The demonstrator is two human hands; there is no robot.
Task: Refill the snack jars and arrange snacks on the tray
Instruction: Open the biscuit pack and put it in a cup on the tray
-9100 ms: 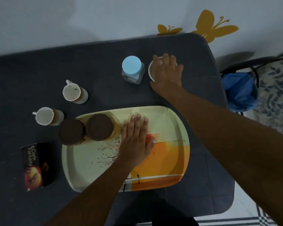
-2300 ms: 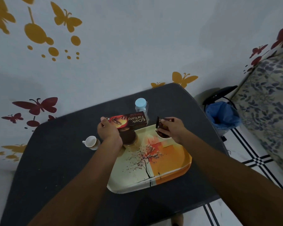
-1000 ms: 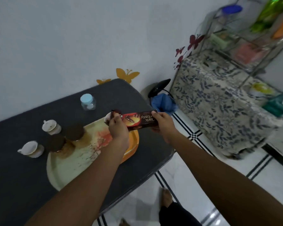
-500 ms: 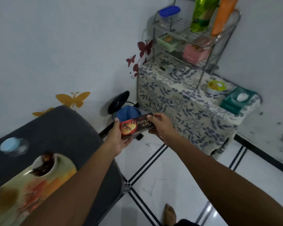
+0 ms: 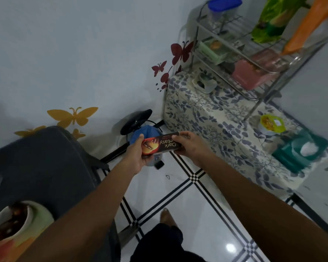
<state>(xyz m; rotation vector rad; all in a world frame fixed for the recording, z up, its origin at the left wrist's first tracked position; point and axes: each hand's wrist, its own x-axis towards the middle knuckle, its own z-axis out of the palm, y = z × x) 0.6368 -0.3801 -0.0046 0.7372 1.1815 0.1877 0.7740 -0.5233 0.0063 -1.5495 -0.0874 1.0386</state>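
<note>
Between 2 sets of fingers, above the bin (image 5: 149, 132): biscuit box (image 5: 162, 145), label inverted; left hand (image 5: 137, 155) clamped on one end, right hand (image 5: 189, 146) pinching the other; bowl (image 5: 13, 222) on tray (image 5: 40, 216) well behind

On the dark biscuit box (image 5: 160, 145) the words "Dark" and, partly covered, "ntasy" are printed in pale letters, seen upside down from the head camera; the first letters of the second word are hidden by the right hand (image 5: 190, 146); a small line of print along the box's top edge is too blurred to be read; no other legible text is found elsewhere.
</note>
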